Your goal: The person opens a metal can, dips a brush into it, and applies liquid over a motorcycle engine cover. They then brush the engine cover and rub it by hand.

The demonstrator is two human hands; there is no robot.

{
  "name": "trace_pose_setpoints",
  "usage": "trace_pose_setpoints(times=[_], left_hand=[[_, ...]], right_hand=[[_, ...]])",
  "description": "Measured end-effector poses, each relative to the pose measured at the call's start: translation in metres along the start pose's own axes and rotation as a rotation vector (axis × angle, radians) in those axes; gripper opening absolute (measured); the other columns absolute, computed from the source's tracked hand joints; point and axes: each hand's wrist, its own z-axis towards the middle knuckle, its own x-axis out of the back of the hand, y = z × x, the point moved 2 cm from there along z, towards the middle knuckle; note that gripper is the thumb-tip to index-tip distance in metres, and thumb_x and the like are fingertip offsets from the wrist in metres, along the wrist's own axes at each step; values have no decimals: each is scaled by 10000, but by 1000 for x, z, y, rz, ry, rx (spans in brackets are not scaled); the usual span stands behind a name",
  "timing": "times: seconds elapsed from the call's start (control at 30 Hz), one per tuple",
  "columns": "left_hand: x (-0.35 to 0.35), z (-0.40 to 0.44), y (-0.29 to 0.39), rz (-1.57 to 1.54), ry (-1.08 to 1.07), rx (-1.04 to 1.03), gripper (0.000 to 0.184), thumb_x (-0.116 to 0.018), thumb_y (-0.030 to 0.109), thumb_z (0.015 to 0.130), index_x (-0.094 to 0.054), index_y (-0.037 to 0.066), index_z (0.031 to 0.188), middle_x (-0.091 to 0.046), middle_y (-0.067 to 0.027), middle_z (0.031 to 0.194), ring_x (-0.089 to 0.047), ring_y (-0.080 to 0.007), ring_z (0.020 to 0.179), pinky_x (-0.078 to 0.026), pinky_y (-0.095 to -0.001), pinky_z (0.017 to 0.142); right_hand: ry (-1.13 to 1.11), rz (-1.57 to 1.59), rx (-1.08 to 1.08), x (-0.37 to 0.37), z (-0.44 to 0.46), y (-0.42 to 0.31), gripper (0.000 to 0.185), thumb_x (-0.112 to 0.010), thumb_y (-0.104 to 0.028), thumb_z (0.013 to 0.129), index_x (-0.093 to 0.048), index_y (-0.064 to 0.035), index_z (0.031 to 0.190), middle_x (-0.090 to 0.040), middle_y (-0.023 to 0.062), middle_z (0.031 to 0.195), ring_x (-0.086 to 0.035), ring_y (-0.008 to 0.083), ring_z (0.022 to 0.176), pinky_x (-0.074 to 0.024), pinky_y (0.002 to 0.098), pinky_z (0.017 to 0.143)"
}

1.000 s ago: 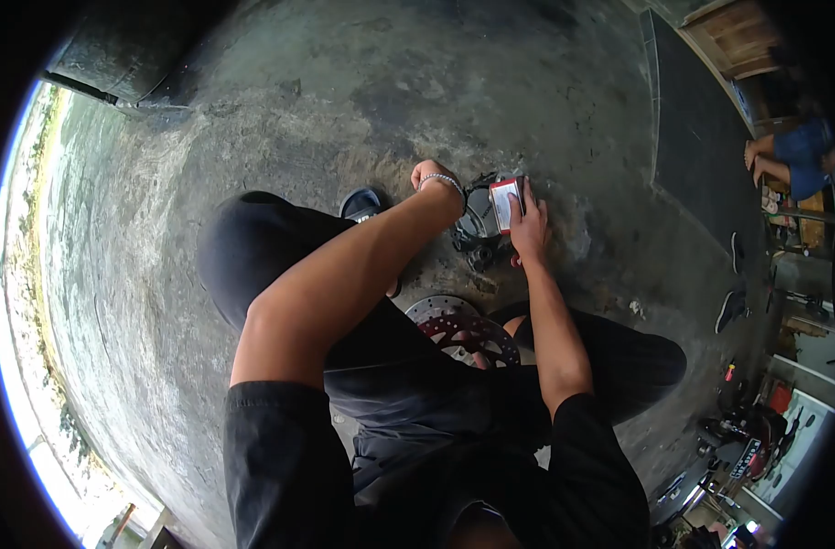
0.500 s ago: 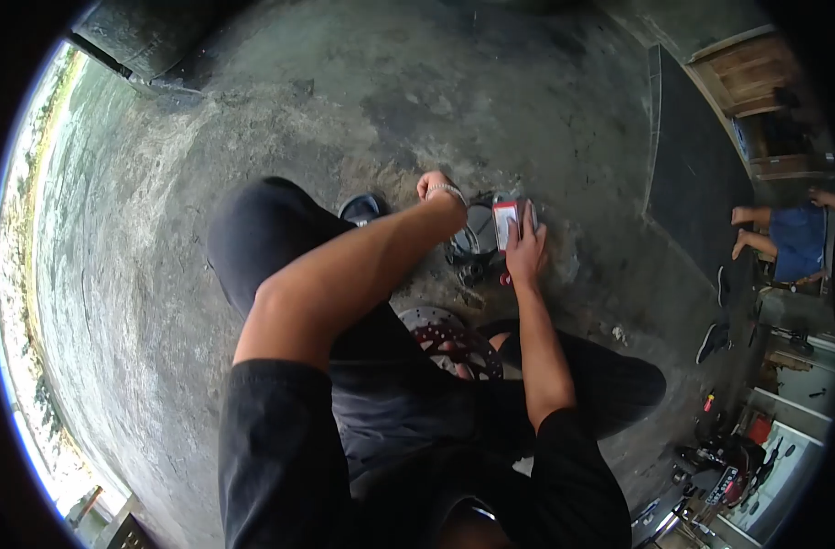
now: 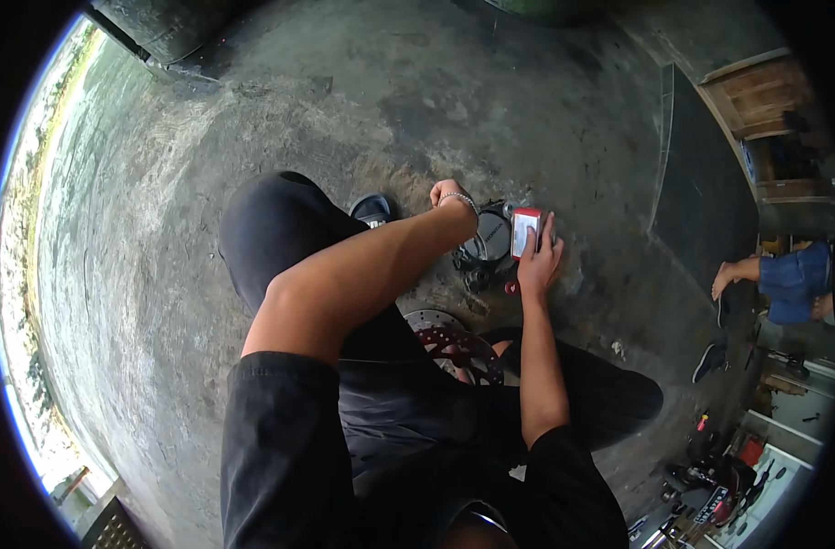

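Note:
My left hand [image 3: 447,193], with a chain bracelet at the wrist, is curled closed above the floor. Whatever its fingers hold, if anything, is hidden. Just below that wrist lies a round black engine cover [image 3: 496,235] with lettering on its face, partly covered by my forearm. A small red-and-white box [image 3: 525,222] is gripped in my right hand [image 3: 539,263], its thumb across the pale face. The box is at the right edge of the cover. A small red round part [image 3: 511,287] shows just below the box.
A brake disc [image 3: 433,319] with a dark red centre lies close to my body. My shoe [image 3: 371,209] is left of the cover. At right are another person's legs [image 3: 747,272], loose footwear [image 3: 708,362] and a motorcycle [image 3: 710,485]. A dark drum stands at upper left.
The whole view has shifted slightly. My right hand still grips the box, now turned a little more upright, and my left hand stays curled. The other person's legs have moved at the right.

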Motion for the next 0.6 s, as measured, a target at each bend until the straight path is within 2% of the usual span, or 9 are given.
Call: trace_pose_setpoints(times=[0.07, 0.13, 0.2, 0.27, 0.37, 0.47, 0.53, 0.6], left_hand=[[-8, 3, 5, -6, -3, -6, 99, -559, 160, 751, -596, 102, 680, -552, -29, 587, -455, -190, 447, -373, -344, 367], [-21, 7, 22, -60, -34, 28, 130, -551, 210, 771, -630, 112, 742, -595, -30, 700, -492, -216, 518, -381, -363, 382], [-9, 28, -1, -117, -16, 126, 185, -543, 260, 791, -664, 122, 804, -637, -30, 813, -530, -241, 590, -389, -382, 397], [-28, 17, 23, -123, -67, 79, 187, -542, 263, 793, -663, 121, 808, -637, -31, 812, -529, -241, 589, -391, -384, 397], [2, 16, 4, -84, -24, 78, 196, -540, 272, 797, -660, 119, 823, -634, -34, 809, -528, -241, 586, -396, -389, 397], [-21, 13, 27, -66, -63, 60, 193, -544, 273, 794, -661, 122, 820, -633, -33, 808, -525, -240, 587, -394, -390, 398], [-6, 28, 3, -33, -27, 107, 190, -547, 275, 791, -661, 124, 816, -632, -32, 807, -522, -239, 588, -391, -391, 398], [-22, 17, 16, -60, -67, 75, 189, -549, 273, 789, -661, 124, 814, -632, -32, 806, -520, -239, 586, -391, -390, 398]], right_hand=[[71, 48, 46, 3, -3, -2, 501, -516, -340, 895, -406, -208, 1365, -508, 178, 951, -543, 350, 702, -458, 409, 621], [-72, -29, -76, 8, -31, 8, 500, -516, -336, 895, -405, -205, 1365, -508, 180, 964, -543, 350, 716, -458, 405, 635], [-175, -62, -143, -13, -13, 4, 500, -516, -333, 896, -405, -201, 1366, -509, 181, 976, -543, 350, 731, -457, 401, 650], [-170, -58, -132, 1, -37, 8, 501, -515, -339, 894, -405, -206, 1365, -509, 177, 977, -545, 351, 738, -458, 403, 644], [41, 58, 9, -1, -2, -8, 504, -515, -358, 890, -408, -221, 1363, -509, 167, 978, -552, 353, 759, -462, 409, 626], [-74, -70, -81, 6, -36, 4, 494, -514, -352, 891, -414, -227, 1358, -509, 166, 983, -550, 351, 784, -461, 410, 642], [-114, -156, -120, -15, -14, -2, 485, -514, -346, 892, -421, -232, 1354, -509, 165, 988, -549, 350, 809, -460, 412, 659], [-125, -119, -106, -6, -33, -3, 486, -512, -347, 892, -417, -236, 1355, -507, 164, 996, -549, 352, 814, -461, 417, 660]])
